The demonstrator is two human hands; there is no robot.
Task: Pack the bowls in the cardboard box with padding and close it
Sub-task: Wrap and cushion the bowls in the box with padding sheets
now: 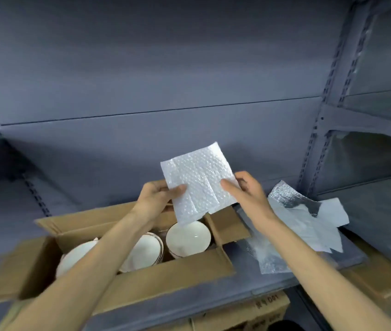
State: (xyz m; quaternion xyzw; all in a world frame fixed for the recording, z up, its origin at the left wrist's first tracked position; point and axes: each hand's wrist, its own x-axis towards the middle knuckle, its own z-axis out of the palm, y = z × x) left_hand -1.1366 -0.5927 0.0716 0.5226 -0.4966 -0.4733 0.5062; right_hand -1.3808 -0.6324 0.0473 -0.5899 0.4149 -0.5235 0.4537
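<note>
I am holding a white bubble-wrap sheet (200, 181) above the open cardboard box (165, 279) — my left hand (158, 197) pinching its left edge, my right hand (247, 189) its right. Three bowls (188, 237), possibly stacked sets, are sitting inside.

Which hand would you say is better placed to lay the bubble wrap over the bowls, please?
Probably the left hand: it grips the bubble wrap sheet directly above the open cardboard box, while the right hand holds the sheet's edge toward the box's right end.
</note>
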